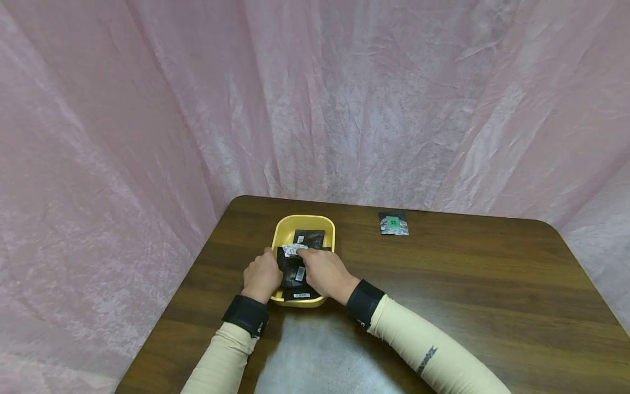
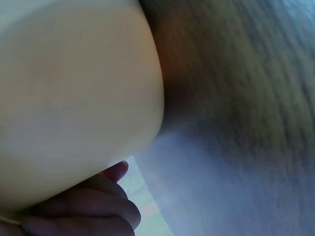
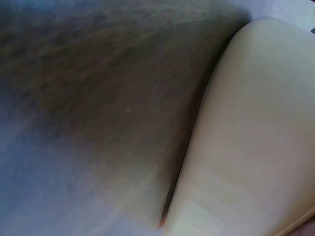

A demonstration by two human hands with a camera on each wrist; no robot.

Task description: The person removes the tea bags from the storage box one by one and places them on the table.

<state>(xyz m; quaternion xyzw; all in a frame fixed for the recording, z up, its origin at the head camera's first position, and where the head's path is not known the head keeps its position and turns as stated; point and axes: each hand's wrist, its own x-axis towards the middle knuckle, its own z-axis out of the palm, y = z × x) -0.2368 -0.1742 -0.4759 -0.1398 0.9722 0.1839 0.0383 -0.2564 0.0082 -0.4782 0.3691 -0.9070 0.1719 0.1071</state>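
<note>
A yellow plastic basin holds several black packets with white barcode labels. My left hand is at the basin's left side, against the left edge of a black packet with a silvery upper end. In the left wrist view its curled fingers show past the basin's pale wall. From the right, my right hand reaches over the rim and pinches the same packet near its silvery end. Both thumbs are largely hidden. The right wrist view shows mostly basin wall.
A small black-and-silver packet with a green label lies near the back edge of the brown wooden table, right of the basin. Pink curtains hang behind and to the left. Glare marks the table in front of the basin.
</note>
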